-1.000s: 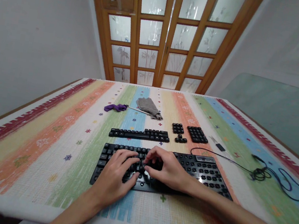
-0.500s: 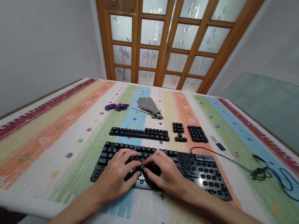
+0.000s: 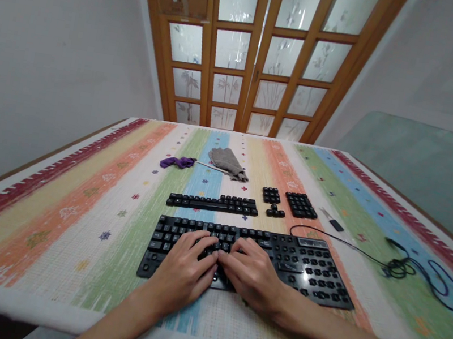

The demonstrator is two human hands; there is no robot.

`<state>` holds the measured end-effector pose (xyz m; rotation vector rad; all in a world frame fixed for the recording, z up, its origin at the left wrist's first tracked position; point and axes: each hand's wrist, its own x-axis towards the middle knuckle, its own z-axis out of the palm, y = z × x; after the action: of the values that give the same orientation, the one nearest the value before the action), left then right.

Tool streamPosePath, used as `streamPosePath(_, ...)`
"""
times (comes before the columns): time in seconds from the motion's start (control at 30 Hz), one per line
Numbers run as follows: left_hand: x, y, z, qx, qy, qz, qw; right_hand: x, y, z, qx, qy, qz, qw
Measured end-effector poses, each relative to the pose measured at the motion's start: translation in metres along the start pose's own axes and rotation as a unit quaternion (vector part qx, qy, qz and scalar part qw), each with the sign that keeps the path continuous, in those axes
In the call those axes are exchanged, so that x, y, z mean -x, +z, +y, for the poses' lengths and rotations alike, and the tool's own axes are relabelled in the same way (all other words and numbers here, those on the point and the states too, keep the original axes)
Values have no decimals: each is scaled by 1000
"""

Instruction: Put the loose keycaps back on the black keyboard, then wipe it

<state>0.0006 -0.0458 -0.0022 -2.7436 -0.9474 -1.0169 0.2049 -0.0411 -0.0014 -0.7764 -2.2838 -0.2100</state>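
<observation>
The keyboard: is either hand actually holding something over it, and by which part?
It cannot be told: the left hand and right hand come close together over the keyboard, hiding any small piece they might be pinching.

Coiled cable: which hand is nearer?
Right. The right hand is at the middle of the keyboard, left of the coiled cable; the left hand is farther left, on the keyboard's left half.

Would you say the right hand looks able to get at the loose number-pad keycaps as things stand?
Probably yes: the number-pad keycaps lie uncovered beyond the keyboard, with just the thin cable running low between; the right hand, over the keys, would seemingly only need to lift and reach forward.
</observation>
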Motion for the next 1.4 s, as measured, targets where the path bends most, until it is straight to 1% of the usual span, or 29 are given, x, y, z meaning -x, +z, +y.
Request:
streamPosePath(0.07,1,1,0,1,-2,-2,1000,3,2,0,-3,11,-25,1000)
streamPosePath(0.2,1,3,0,-5,8,-12,1000,1,-1,-1,-14,-8,-78,997)
streamPosePath(0.27,1,4,1,-8,17,-10,1000,-5,-6,1,-29,-16,-88,996)
streamPosePath(0.33,1,3,1,-6,22,1,1000,-15,-11,9,-51,-9,-87,995)
streamPosePath(0.4,2,2,1,-4,27,18,999,-27,-14,23,-74,22,-74,994)
streamPosePath(0.5,4,-1,1,3,29,51,998,-47,-10,55,-92,93,-45,990)
streamPosePath(0.67,6,-10,1,31,-2,133,991,-73,12,107,-85,183,-115,973)
streamPosePath(0.8,5,-14,1,38,-15,153,987,-81,31,127,-77,198,-137,968)
streamPosePath(0.97,5,-15,1,44,-13,146,988,-82,45,136,-72,203,-148,965)
streamPosePath(1.2,6,-13,1,53,-7,118,992,-87,50,136,-82,196,-146,966)
streamPosePath(1.3,6,-14,1,56,0,113,992,-91,48,134,-91,194,-132,968)
streamPosePath(1.4,6,-13,1,60,7,103,993,-94,37,129,-99,191,-110,970)
